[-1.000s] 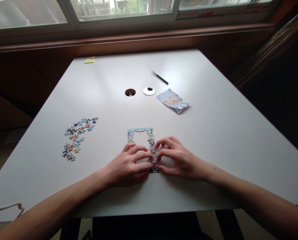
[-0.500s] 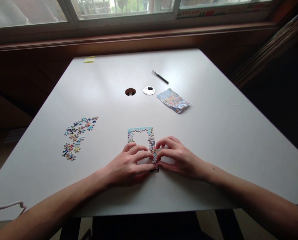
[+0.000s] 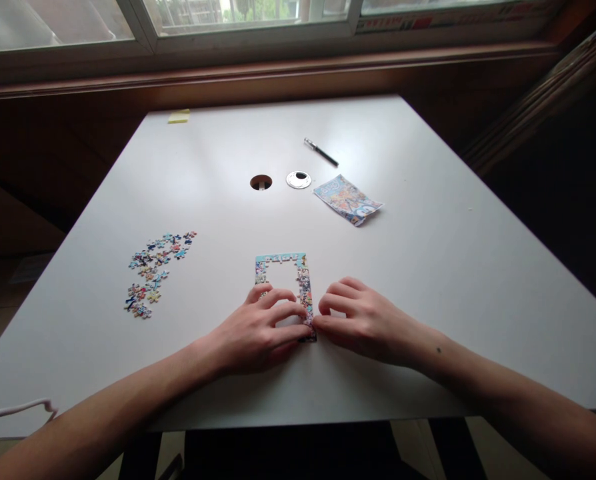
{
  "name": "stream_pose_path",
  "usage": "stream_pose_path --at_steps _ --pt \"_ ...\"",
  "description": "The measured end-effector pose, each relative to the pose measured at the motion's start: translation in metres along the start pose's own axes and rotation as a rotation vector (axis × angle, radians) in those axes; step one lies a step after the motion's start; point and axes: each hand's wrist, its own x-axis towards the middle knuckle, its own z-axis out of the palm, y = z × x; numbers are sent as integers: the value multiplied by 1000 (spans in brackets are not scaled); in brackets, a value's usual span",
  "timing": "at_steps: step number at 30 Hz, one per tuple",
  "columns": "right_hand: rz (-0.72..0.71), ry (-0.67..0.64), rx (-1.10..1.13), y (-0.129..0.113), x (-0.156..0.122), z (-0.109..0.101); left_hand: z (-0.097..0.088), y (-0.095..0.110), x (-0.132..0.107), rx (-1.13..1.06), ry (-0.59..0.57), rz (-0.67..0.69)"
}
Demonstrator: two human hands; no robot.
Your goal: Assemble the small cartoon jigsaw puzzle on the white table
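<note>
A white table (image 3: 418, 227) fills most of the view, below a window (image 3: 248, 12). Over its near half, the left hand (image 3: 265, 327) arches palm down, its fingers bent and moderately spread. They reach across the lower part of a rectangular puzzle frame (image 3: 304, 285), hiding much of its left side and near end; the lowest visible fingertips lie on the right strip, near its bottom corner. Whether they pinch anything beneath the palm I cannot tell.

The right hand (image 3: 358, 317) is outside the frame, on its right. Its upper fingers are curled and bunched, well clear of the strip, while the lowest fingertip is right at the frame's right edge, facing the left hand's tips. I cannot tell whether a piece is held there.

Loose puzzle pieces (image 3: 151, 272) spread in a patch well to the left of both hands. The frame lies flat, its top strip beyond the fingers and bare table showing through its middle. A creased printed sheet (image 3: 348, 200) lies farther off, then a pen (image 3: 321, 153), a metal ring cover (image 3: 293, 183), a round hole (image 3: 261, 183) and a yellow note (image 3: 179, 117).
</note>
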Motion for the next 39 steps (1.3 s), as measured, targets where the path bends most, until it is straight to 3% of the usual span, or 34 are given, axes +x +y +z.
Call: stream_pose_path --at_steps 11,15,19,23,25,27,31,39 --pt "18 -61 69 3 -1 3 1 2 -2 103 49 68" --pt "44 14 180 7 -1 4 1 2 -3 107 46 70" --pt "170 128 318 14 0 4 -3 0 -3 -28 120 1" --pt "266 166 348 18 -1 2 -18 -14 -7 -76 222 -154" --pt "274 157 339 18 -1 1 -28 -24 -9 -38 171 -233" --pt "260 139 305 16 -1 0 -36 -33 -12 -10 48 -281" --pt "270 79 212 8 2 3 -38 -42 -18 -9 -174 -287" --pt "294 -17 126 6 7 17 -32 -44 -21 -29 -212 -282"
